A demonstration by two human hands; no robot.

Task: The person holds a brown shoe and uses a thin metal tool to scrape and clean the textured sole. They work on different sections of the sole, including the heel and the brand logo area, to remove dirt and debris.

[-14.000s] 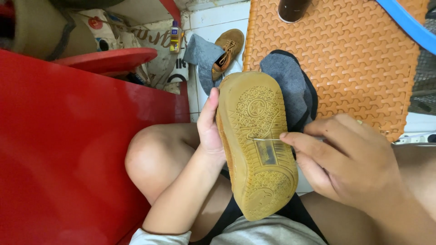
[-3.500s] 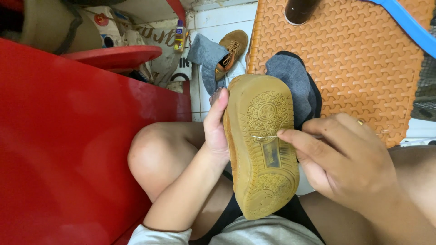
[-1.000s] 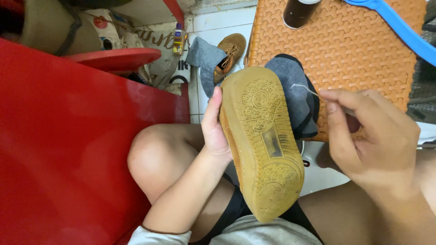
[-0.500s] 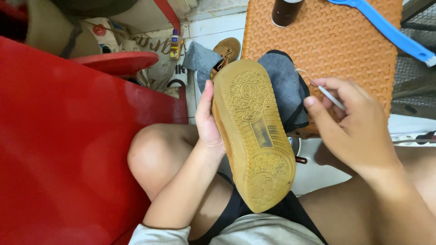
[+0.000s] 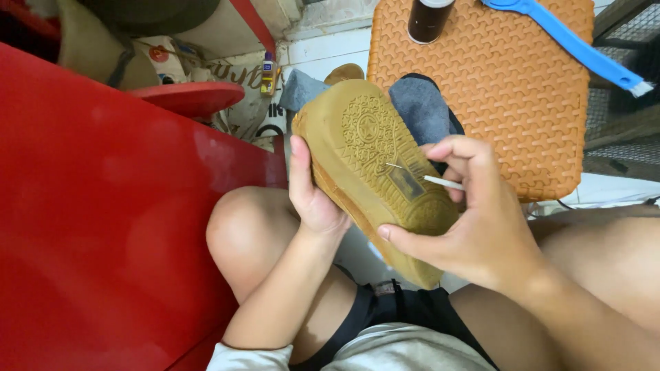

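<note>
Your right hand point(image 5: 474, 220) pinches a thin white tool point(image 5: 443, 183) between thumb and fingertips; a fine metal tip rests on the sole of the shoe point(image 5: 375, 161), near a dark rectangular patch at mid-sole. Your left hand point(image 5: 311, 192) clasps the shoe's left edge, thumb on the sole rim, fingers hidden behind it.

The shoe is tan, with a gum-coloured patterned sole turned up toward you. Its long axis runs diagonally, from the upper left, away from you, down to the lower right over your lap. The tool lies across that axis, coming in from the right. Your right hand is the nearer one to the patch.

Beyond the shoe, a grey cloth point(image 5: 421, 106) lies against an orange woven-textured stool point(image 5: 495, 82). A dark bottle point(image 5: 430, 19) and a blue brush point(image 5: 564, 41) sit on the stool. A red surface point(image 5: 103, 227) stands close on your left, by your bare knee. Open room lies to the right, above your thigh.
</note>
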